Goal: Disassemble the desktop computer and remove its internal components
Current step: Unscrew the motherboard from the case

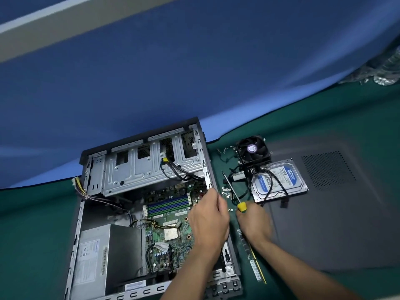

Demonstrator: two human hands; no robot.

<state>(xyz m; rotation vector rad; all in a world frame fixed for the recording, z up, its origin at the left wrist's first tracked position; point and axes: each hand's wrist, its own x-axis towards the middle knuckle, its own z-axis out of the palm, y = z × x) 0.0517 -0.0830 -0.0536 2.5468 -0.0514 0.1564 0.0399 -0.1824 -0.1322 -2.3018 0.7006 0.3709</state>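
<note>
— What is seen nearest in the head view?
— Two forearms are stretched forward from the lower edge. The left hand is held over the right rim of the open computer case, its fingers curled; whether anything is held in that grip cannot be told. The right hand is blurred, and the yellow handle of a screwdriver is clasped in its grip, the shaft pointing away.
— And where is the case placed?
— It is laid open on the green desk, with the motherboard and power supply seen inside. To its right, a cooler fan, a hard drive, loose screws and a memory stick are set beside a grey side panel.
</note>
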